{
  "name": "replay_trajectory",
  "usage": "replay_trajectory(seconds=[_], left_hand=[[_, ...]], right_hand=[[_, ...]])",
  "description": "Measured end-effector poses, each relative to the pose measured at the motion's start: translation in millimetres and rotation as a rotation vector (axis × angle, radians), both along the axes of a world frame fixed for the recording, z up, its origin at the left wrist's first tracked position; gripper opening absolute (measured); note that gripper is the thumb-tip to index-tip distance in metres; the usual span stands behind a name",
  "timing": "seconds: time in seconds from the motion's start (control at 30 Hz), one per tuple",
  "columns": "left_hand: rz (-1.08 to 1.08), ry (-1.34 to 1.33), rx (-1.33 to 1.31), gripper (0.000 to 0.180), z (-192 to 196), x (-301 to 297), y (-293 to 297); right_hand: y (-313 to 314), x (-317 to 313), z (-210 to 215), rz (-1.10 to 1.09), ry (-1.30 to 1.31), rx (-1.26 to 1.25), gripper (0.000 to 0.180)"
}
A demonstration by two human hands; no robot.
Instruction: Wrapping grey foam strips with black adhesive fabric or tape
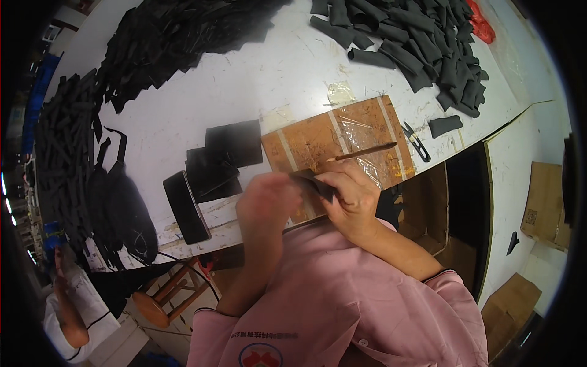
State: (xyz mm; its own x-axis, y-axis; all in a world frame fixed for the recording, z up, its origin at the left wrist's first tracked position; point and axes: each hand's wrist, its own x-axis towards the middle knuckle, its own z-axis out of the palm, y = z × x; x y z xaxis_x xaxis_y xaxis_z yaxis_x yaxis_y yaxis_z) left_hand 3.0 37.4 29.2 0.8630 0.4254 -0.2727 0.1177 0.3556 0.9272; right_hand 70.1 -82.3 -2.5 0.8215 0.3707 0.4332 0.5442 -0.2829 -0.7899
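A small folded piece of black fabric (321, 186) is pinched between the thumb and fingers of my right hand (351, 199), just over the near part of a brown board (299, 144). A slim brown brush (367, 151) with a dark end sticks out beyond that hand's fingers; whether they grip it I cannot tell. My left hand (269, 199) is at the fabric's left side, smeared by motion, so its fingers do not show clearly. Flat black fabric pieces (235, 144) lie overlapping to its left. Black-handled thread snips (417, 142) rest right of the board.
A large pile of flat black pieces (165, 43) covers the far left, and rolled dark pieces (416, 46) heap at the far right. A phone (186, 208) and black bag (122, 211) lie left. A stool (153, 309) and another person's arm (70, 312) are lower left.
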Motion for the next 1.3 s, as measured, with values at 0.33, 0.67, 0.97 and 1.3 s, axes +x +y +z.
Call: replay_trajectory(seconds=[0.33,0.67,0.97,1.3], left_hand=[[-0.092,0.157,-0.006,0.011,1.6,6.6,-2.5],[-0.182,0.073,0.539,0.008,-4.8,8.0,-18.6],[-0.048,-0.024,0.014,0.019,-21.5,14.8,-16.1],[0.230,-0.270,0.889,0.020,-23.6,28.2,-33.2]], right_hand=[[-20.0,4.5,-1.7,0.102,-0.232,-0.155,0.025],[-27.9,4.0,17.5,0.249,0.238,-0.002,0.019],[-22.4,3.4,5.2,0.070,0.131,-0.086,0.010],[-31.7,6.0,-2.1,0.421,1.311,0.528,0.011]])
